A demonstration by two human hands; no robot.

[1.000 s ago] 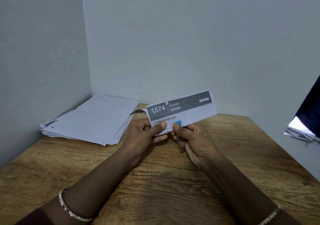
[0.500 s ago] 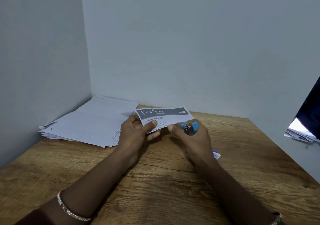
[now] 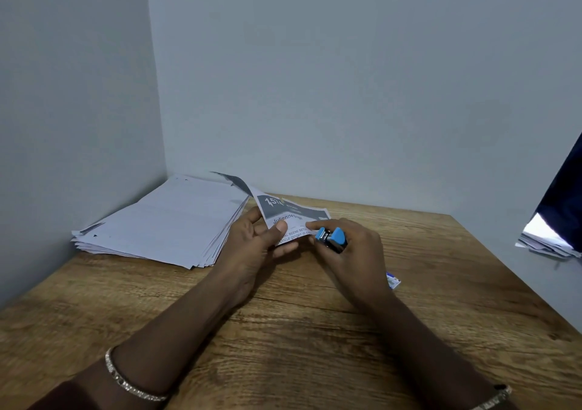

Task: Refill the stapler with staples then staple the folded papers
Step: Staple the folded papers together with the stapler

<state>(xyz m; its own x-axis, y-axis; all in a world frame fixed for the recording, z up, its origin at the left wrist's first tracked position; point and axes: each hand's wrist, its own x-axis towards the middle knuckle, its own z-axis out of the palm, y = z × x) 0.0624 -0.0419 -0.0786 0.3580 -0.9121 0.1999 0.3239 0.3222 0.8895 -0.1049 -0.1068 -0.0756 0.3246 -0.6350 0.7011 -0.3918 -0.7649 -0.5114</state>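
– Worktop [image 3: 283,346] from the head view: what is it made of?
– Wood-look board, brown with a streaky grain and a matt surface. It sits in a corner of plain, smooth grey walls.
– And the paper?
– The folded paper [image 3: 293,217] is held just above the worktop at mid-table. It is thin, white and oblong, with a dark grey printed band on top and lines of black text under it. Its far left corner curls upward.
– Who has it?
– The left hand [image 3: 258,239] pinches its left end, thumb flat on the printed face and fingers curled underneath.
– The stapler [image 3: 332,239]?
– Small and stubby, with a rounded blue plastic cap, a shiny metal strip and a dark body. The right hand [image 3: 349,252] is wrapped round it, and its forefinger tip touches the paper's near right edge. The stapler's nose is right at that edge, but I cannot tell whether the sheet is inside it.
– Anything else on the wood?
– A thick, slightly fanned stack of white sheets [image 3: 167,220] lies at the back left, against the wall. A small blue-and-white box [image 3: 393,280] peeks out behind the right wrist.
– Jewellery?
– A thin, glittery bracelet [image 3: 126,381] circles the left wrist.
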